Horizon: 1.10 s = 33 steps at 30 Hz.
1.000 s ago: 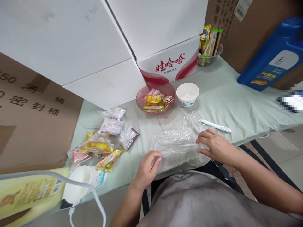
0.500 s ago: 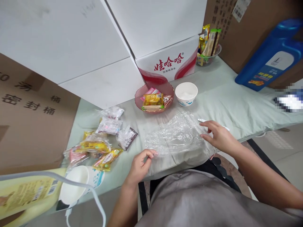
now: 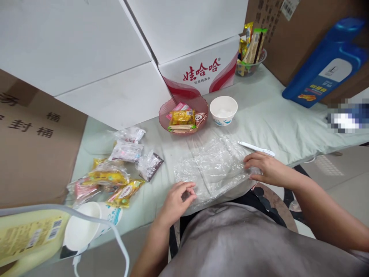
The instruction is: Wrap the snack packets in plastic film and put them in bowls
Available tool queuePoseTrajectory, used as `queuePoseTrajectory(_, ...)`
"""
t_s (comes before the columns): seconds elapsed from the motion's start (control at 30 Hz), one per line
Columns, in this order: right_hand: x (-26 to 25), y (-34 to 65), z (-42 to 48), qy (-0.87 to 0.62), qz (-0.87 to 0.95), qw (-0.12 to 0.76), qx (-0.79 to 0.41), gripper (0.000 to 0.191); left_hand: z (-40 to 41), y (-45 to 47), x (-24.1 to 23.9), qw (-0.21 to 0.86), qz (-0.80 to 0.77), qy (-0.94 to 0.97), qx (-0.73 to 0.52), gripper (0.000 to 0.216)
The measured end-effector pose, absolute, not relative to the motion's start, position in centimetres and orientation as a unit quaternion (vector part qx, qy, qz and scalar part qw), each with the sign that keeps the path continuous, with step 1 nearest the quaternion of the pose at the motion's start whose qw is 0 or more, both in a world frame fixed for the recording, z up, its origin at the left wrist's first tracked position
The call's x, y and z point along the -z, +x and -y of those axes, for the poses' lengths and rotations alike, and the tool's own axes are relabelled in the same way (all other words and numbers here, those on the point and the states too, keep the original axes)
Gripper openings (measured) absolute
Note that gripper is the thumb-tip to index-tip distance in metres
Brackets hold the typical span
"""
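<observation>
A crumpled clear plastic bag lies flat on the pale green cloth at the table's near edge. My left hand pinches the bag's near left corner, fingers curled. My right hand grips the bag's right edge, fingers closed on the film. A white pen lies just beyond my right hand. Further back stand a pink dish of wrapped snacks and a white paper bowl.
Several bagged snacks lie at the left. An empty white paper cup lies on its side by a yellow bottle at the near left. White cartons, brown boxes, a snack jar and a blue jug line the back.
My right hand let go of the bag's right edge, lifted toward the pen, then came back down onto that edge. The bag shifted a little toward me. My left hand kept its pinch.
</observation>
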State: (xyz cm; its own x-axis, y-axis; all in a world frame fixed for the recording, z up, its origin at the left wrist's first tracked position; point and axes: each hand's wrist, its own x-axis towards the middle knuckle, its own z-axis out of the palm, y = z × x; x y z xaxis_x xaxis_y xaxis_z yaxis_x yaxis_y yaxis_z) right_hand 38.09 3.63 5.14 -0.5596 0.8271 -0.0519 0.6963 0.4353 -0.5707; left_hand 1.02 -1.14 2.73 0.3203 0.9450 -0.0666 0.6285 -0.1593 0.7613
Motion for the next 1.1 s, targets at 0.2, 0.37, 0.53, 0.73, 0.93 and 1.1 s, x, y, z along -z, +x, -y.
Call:
queuePoseTrajectory(0.2,-6.0,38.9,-3.5,-0.471,0.809,0.192,-0.294,0.023,1.4,0.9,-3.1,0.377,-0.552,0.675,-0.313,0.010)
queuePoseTrajectory(0.37,-6.0,37.6,-3.3,-0.496,0.727,0.289,-0.378,0.032,0.8,1.2,-3.5,0.383,-0.594,0.544,-0.451,0.019)
queuePoseTrajectory(0.53,-4.0,34.1,-5.0,-0.557,0.646,0.381,-0.358,0.037,-2.4,1.7,-3.6,0.305,-0.635,0.493,-0.511,0.027)
queuePoseTrajectory(0.73,-2.0,31.1,-7.6,-0.642,0.673,0.315,-0.191,0.027,-5.7,0.6,-1.0,0.206,-0.676,0.548,-0.448,0.028)
queuePoseTrajectory(0.93,-1.0,30.1,-8.2,-0.672,0.718,0.149,-0.104,0.031,-6.7,-0.1,0.6,0.078,-0.698,0.633,-0.327,0.022)
queuePoseTrajectory(1.1,-0.7,29.8,-8.2,-0.683,0.717,0.119,-0.080,0.029,-5.3,1.7,-2.5,-0.050,-0.671,0.666,-0.321,0.020)
